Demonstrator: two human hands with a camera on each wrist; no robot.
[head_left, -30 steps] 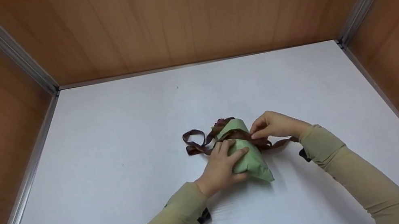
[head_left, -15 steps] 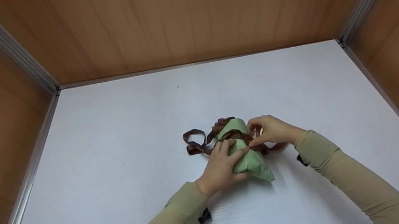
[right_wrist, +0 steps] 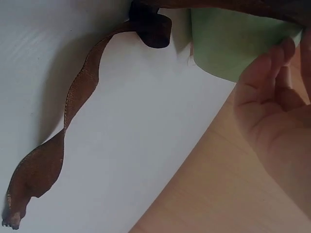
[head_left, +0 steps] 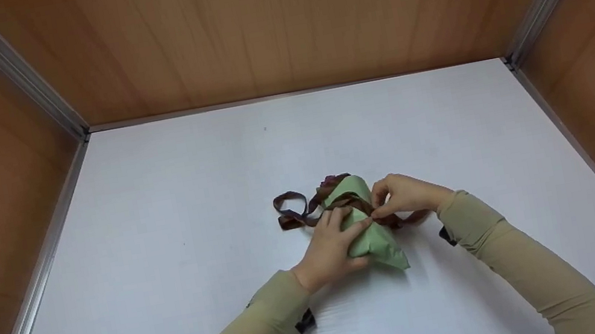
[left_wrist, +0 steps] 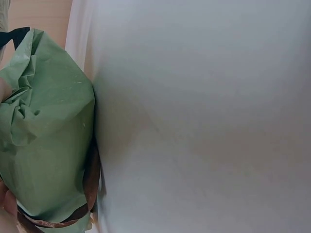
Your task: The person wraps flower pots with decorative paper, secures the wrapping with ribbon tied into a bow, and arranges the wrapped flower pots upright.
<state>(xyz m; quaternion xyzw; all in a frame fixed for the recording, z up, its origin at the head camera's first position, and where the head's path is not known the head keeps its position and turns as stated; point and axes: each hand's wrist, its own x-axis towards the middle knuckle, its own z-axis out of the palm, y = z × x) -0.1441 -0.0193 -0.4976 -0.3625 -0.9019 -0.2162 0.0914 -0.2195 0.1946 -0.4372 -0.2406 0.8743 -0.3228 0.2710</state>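
A small bouquet wrapped in green paper [head_left: 364, 235] lies slantwise on the white table. Dark pink petals [head_left: 330, 178] peek out at its far end. Around its middle runs a brown ribbon [head_left: 349, 199], with a loop to the left and a tail to the right. My left hand [head_left: 324, 251] lies over the bouquet and holds it, fingers spread on the paper and ribbon. At the bouquet's right side my right hand [head_left: 409, 193] pinches the ribbon between thumb and fingers. In the right wrist view the ribbon's twisted tail [right_wrist: 80, 97] hangs loose; the pinched spot is partly hidden.
The white tabletop [head_left: 184, 181] spreads around the bouquet. Wood-grain panels [head_left: 272, 24] enclose it at the back and both sides, with metal rails [head_left: 11, 70] in the corners.
My right hand has shifted slightly down and left along the ribbon, taking a pinch closer to my left fingers. The left hand and bouquet have stayed put.
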